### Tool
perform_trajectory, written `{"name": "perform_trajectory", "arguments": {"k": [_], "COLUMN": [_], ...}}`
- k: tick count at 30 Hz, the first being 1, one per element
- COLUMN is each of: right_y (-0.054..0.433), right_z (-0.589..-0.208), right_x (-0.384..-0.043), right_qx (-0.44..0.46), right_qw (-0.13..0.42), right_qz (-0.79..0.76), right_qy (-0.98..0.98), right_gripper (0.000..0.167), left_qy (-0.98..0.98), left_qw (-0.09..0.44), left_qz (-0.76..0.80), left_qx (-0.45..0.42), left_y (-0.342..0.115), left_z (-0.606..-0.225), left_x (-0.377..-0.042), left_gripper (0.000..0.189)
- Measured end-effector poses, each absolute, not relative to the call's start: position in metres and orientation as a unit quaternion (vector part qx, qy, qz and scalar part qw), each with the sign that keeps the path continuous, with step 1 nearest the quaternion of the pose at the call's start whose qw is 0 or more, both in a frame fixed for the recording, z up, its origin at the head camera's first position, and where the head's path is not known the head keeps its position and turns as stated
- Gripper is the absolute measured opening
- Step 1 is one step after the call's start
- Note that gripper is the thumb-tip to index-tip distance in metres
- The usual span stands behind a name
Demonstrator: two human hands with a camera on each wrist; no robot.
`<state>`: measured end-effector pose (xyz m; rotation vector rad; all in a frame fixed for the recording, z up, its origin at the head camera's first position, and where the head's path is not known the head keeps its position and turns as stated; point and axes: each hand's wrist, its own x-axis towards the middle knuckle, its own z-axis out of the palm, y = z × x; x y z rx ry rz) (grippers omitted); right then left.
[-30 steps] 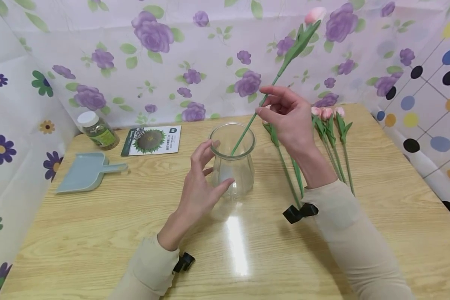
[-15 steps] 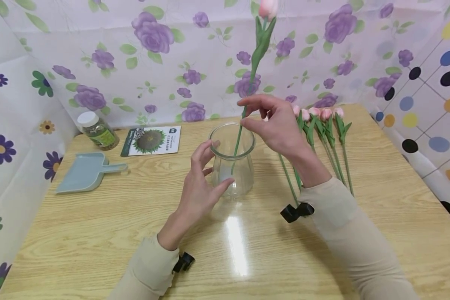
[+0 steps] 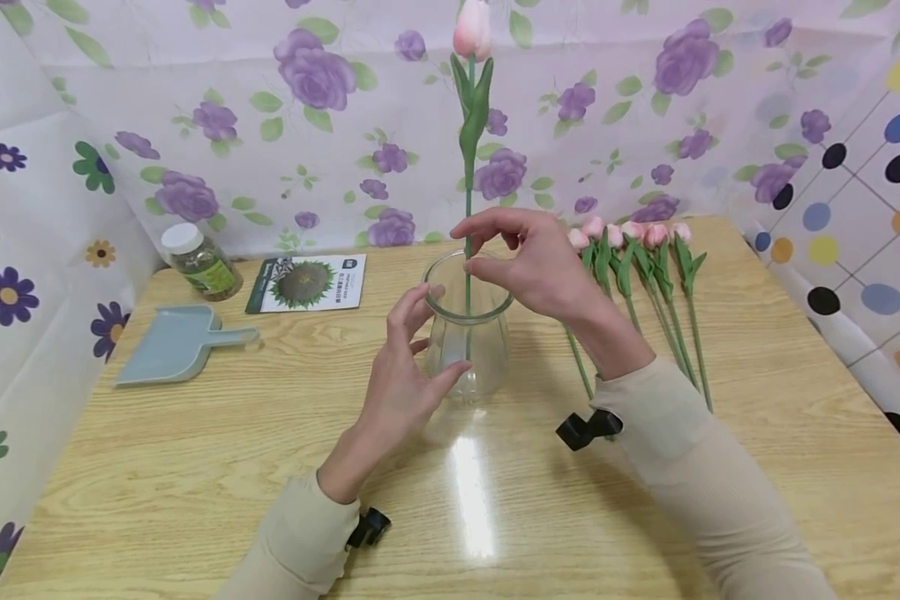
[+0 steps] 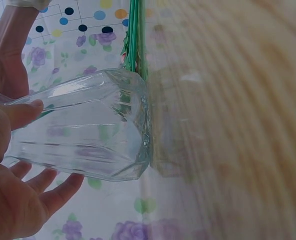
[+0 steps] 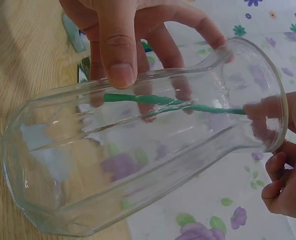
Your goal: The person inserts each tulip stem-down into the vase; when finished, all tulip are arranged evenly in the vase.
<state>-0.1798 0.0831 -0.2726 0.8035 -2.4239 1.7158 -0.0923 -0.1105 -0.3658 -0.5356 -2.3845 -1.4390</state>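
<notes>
A clear glass vase (image 3: 487, 354) stands upright on the table. My left hand (image 3: 401, 367) holds it from the left, thumb on the near side and fingers round the far side, as the left wrist view also shows. My right hand (image 3: 543, 262) pinches the green stem of a pink tulip (image 3: 474, 117) between thumb and fingertips, just over the vase's rim. The tulip is nearly vertical, bloom up. Its lower stem (image 5: 158, 100) hangs inside the vase, the cut end above the glass base in the right wrist view.
Several pink tulips (image 3: 667, 292) lie on the wooden table (image 3: 217, 467) to the right, partly behind the right forearm. At the left are a blue-grey dustpan (image 3: 172, 346), a white-lidded jar (image 3: 206, 267) and a picture seed packet (image 3: 306, 283). Floral sheets back the table.
My right hand has moved left and down, bringing the tulip from a rightward slant to nearly vertical, its stem deeper in the vase. The left hand keeps its hold.
</notes>
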Motion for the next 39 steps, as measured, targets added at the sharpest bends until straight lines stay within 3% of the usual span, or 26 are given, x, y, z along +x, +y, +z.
{"name": "perform_trajectory", "arguments": {"k": [11, 39], "right_y": [0.0779, 0.0806], "right_z": [-0.2726, -0.2654], "right_x": [-0.1788, -0.1804], "right_qx": [0.279, 0.347], "right_qw": [-0.013, -0.018], "right_qz": [0.546, 0.426], "right_qy": [-0.790, -0.835], "right_gripper": [0.027, 0.025], "left_qy": [-0.832, -0.831], "left_qw": [0.150, 0.146], "left_qz": [-0.500, -0.503], "left_qx": [-0.189, -0.186], "left_y": [-0.1114, -0.1106], "left_z": [-0.3655, -0.3666], "left_x": [-0.0926, -0.0914], "left_gripper": [0.106, 0.106]}}
